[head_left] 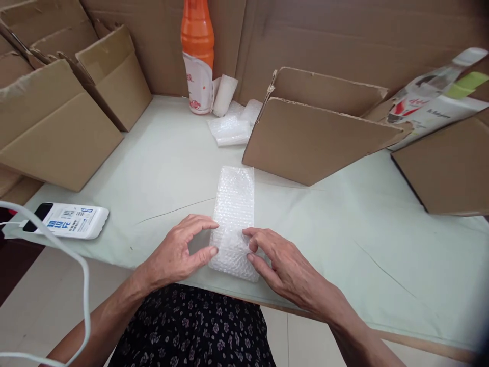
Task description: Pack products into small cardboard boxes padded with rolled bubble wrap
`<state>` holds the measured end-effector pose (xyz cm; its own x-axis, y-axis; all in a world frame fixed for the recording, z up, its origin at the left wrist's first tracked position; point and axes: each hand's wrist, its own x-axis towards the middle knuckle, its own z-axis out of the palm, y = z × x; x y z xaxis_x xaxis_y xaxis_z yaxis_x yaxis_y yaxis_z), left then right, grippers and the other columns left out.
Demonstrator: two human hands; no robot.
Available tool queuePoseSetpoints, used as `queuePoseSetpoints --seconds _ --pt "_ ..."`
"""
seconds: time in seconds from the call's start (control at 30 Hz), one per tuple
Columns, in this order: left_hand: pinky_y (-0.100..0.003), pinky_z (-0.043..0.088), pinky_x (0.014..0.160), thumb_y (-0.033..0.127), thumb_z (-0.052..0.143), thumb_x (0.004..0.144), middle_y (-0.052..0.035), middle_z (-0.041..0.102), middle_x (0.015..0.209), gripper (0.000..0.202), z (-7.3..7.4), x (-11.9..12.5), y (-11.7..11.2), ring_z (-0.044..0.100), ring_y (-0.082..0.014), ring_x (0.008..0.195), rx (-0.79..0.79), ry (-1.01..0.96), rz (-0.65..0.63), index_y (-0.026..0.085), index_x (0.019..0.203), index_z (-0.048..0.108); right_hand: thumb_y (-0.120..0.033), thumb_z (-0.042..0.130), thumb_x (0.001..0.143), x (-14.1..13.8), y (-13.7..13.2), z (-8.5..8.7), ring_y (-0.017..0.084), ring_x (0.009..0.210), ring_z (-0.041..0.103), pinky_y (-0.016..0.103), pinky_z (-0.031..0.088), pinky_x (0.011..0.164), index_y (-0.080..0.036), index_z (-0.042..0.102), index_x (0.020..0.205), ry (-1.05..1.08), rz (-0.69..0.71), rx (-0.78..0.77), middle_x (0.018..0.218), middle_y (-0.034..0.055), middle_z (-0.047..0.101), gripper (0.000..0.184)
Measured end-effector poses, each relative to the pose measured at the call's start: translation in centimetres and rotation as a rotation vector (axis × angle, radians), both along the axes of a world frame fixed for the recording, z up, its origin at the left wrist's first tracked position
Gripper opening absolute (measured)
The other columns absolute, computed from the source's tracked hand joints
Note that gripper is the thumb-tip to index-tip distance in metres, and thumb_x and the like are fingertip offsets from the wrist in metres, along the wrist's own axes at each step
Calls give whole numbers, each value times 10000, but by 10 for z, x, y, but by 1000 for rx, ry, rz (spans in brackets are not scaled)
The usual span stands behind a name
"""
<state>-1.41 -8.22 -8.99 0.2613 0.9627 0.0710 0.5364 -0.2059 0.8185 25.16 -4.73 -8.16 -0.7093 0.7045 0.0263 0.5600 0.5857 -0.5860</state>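
Note:
A long strip of bubble wrap [234, 214] lies flat on the pale green table [160, 168], running away from me. My left hand [179, 255] pinches its near left edge between thumb and curled fingers. On the near right edge my right hand [278, 262] presses its curled fingertips. Both hands are at the strip's near end, close to the table's front edge.
Open cardboard boxes stand at the left [57, 122], behind the strip [317, 132] and at the right [446, 168]. An orange bottle [197, 56] and more folded bubble wrap [231, 127] sit at the back. A white device [69, 220] with a cable lies at the left.

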Motion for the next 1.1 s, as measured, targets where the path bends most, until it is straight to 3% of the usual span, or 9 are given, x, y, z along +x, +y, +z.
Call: queuePoseSetpoints --seconds 0.1,0.3,0.4,0.5,0.57,0.73,0.83,0.93,1.1 --pt "-440 536 1016 349 682 868 -103 661 1294 493 -4 7 -11 618 -260 1205 -48 22 28 227 1333 575 -207 519 986 -6 -1 0 248 1205 631 460 561 962 -253 504 982 46 1 -74 1247 78 675 48" --pt "-340 591 844 245 581 922 -51 723 1043 366 -12 20 -17 688 -201 971 -61 -35 143 252 1287 609 -142 594 917 -12 -5 4 256 1285 585 441 564 994 -246 530 924 355 -56 -37 1423 102 562 122" --pt "-330 597 832 255 610 907 -54 719 1062 441 -12 19 -15 692 -209 995 -45 -69 213 266 1345 564 -142 614 920 -10 -6 -2 258 1272 597 457 563 1001 -255 573 973 425 -166 -23 1458 101 525 131" --pt "-349 586 903 237 625 895 -59 716 1127 398 -13 17 -13 687 -205 1015 -32 -86 176 264 1291 595 -173 647 909 -7 -3 -13 267 1293 588 482 537 1042 -269 601 1123 345 -236 -79 1464 107 531 239" --pt "-332 595 863 216 611 899 -51 719 1116 336 -14 17 -13 690 -196 983 -47 -80 146 266 1231 630 -170 633 909 -6 -2 -21 264 1306 583 476 536 1045 -275 599 1207 295 -229 -127 1434 104 569 317" --pt "-289 585 785 183 559 933 -31 735 996 256 -16 20 -15 696 -168 889 10 -54 166 242 1166 648 -100 526 940 -14 0 -28 214 1232 639 393 568 994 -266 645 1103 342 -196 -153 1294 67 666 261" --pt "-311 568 795 163 535 946 -48 746 984 236 -21 20 -14 698 -173 879 128 37 191 212 1148 645 -93 518 947 -19 1 -29 211 1204 646 396 570 985 -262 638 1109 359 -214 -63 1281 75 664 263" --pt "-348 550 780 131 517 941 -55 741 936 240 -28 20 -11 689 -190 850 218 148 200 198 1137 638 -117 557 938 -16 -3 -30 258 1276 584 468 542 1010 -254 606 1187 316 -252 128 1388 119 591 288" --pt "-358 552 772 130 517 931 -56 701 951 265 -31 19 -9 669 -197 872 227 164 219 206 1163 622 -227 657 898 -2 -21 -29 312 1281 569 526 540 981 -249 588 1262 135 -26 132 1401 135 600 371"
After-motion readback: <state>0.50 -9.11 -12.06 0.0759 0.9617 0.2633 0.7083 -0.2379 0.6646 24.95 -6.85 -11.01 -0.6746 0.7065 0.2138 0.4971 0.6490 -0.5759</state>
